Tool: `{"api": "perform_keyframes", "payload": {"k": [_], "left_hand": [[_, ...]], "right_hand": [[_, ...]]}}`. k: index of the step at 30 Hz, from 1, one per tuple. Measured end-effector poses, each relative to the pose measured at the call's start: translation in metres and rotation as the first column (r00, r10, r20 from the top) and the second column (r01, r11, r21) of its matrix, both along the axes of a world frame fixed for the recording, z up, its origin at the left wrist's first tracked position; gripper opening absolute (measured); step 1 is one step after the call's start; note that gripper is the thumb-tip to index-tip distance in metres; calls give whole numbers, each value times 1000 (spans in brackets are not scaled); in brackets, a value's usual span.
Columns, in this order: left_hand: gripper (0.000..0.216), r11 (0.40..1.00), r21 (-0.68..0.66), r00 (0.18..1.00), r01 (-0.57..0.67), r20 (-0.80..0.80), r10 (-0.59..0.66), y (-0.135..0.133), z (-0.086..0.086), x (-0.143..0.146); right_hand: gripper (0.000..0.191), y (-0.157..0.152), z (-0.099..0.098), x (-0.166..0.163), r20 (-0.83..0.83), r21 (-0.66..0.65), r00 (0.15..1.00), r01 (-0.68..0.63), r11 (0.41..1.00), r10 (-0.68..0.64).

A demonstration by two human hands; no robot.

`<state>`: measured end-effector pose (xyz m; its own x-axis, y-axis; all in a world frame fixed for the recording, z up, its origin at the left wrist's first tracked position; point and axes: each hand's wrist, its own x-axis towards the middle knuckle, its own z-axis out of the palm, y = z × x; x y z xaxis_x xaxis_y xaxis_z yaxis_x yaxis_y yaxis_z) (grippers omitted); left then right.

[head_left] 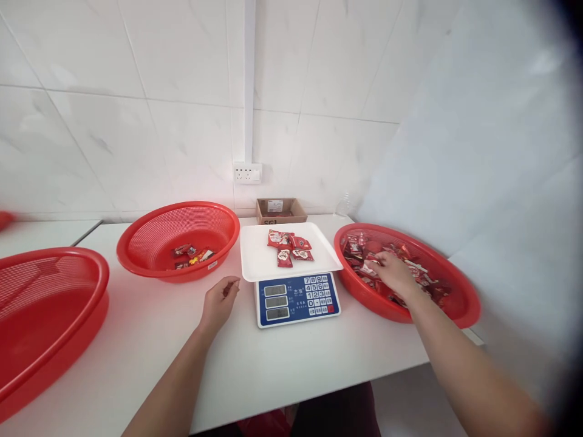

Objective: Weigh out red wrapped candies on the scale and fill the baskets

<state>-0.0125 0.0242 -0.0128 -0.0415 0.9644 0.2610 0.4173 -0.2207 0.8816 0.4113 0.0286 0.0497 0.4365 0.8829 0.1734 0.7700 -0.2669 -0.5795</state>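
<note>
My right hand [395, 274] reaches into the red plastic basket [464, 303] on the right, its fingers closed on a small red-and-white snack packet [370, 266]. Many similar packets [426, 280] lie around it in that basket. My left hand [220, 304] rests by the left side of a digital scale [298, 298], fingers curled into a loose fist with nothing visible in it. On the scale's white tray [255, 252] lie several red packets [285, 257], grouped near the middle.
A second red basket [150, 221], holding a few packets [194, 256], stands left of the scale. Another red basket [93, 267] is at the far left. Behind the scale are a cardboard box [281, 210] and a clear plastic item [342, 205] against the tiled wall.
</note>
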Motion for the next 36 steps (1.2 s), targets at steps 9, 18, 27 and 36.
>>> {"api": "perform_keyframes", "payload": {"k": [9,18,27,36], "left_hand": [[31,1000,11,1000,8,-29,-7,1,-1,1],[28,1000,17,1000,11,-13,-11,-1,-1,-1],[25,999,39,998,9,66,-11,2,-4,-3],[23,997,74,999,-15,43,12,-2,0,2]], "right_hand": [[38,-3,25,-34,-294,291,956,91,952,-1],[27,35,23,-142,-564,223,731,-314,923,384],[36,38,8,-152,-29,279,874,-459,843,485],[47,-48,-12,-53,387,160,908,-238,958,161]]}}
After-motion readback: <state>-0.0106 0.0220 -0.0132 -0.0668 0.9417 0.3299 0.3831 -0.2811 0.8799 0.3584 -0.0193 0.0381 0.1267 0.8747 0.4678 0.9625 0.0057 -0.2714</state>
